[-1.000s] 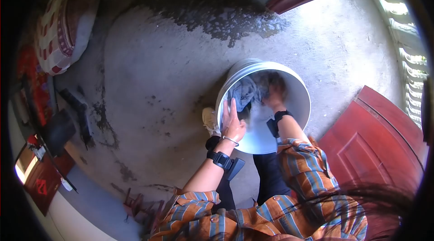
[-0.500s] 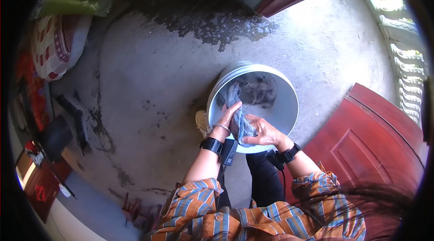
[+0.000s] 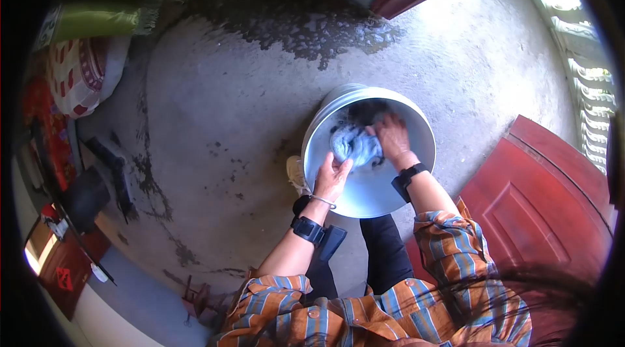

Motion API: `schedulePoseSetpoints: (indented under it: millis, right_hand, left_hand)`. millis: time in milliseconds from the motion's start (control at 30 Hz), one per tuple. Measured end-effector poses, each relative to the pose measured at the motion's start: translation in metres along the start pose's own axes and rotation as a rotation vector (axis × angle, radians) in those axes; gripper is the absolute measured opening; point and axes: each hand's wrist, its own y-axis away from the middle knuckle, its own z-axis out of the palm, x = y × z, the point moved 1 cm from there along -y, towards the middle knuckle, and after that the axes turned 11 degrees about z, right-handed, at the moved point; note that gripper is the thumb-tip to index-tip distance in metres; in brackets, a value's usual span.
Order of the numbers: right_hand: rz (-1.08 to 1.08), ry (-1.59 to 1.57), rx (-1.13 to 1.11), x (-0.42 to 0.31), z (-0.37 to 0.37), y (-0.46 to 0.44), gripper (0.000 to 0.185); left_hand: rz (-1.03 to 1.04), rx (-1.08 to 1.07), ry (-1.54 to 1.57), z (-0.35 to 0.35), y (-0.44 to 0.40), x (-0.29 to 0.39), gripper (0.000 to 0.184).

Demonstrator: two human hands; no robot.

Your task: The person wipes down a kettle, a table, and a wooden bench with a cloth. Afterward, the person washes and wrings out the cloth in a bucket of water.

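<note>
A wet blue-grey cloth [image 3: 355, 144] is bunched up inside a pale metal bucket [image 3: 371, 200], over dark water. My left hand [image 3: 332, 178] reaches over the bucket's near left rim, with its thumb and fingers pinched on the cloth's lower left edge. On the cloth's right side, inside the bucket, is my right hand [image 3: 392, 138]. Its fingers are smeared by motion, so their grip on the cloth cannot be made out.
The bucket stands on a concrete floor [image 3: 195, 99] with a wet patch [image 3: 306, 31] beyond it. A red panelled door [image 3: 527, 210] lies to the right. A white balustrade [image 3: 589, 99] runs along the far right. Draped fabric [image 3: 81, 77] and dark objects line the left.
The cloth has gone from a long twist at the near rim to a bunched heap deeper in the bucket. My right hand has moved up and away; my left hand has shifted slightly nearer me.
</note>
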Motion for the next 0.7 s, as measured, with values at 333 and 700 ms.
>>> schedulePoseSetpoints:
  millis: [333, 700]
  right_hand:
    - [0.048, 0.028, -0.330, -0.026, 0.101, 0.017, 0.057]
    - [-0.312, -0.330, -0.734, -0.023, -0.028, 0.064, 0.028]
  left_hand:
    - [-0.087, -0.159, 0.354, -0.015, 0.024, -0.011, 0.046]
    - [-0.476, 0.034, 0.460, 0.002, 0.029, 0.012, 0.080]
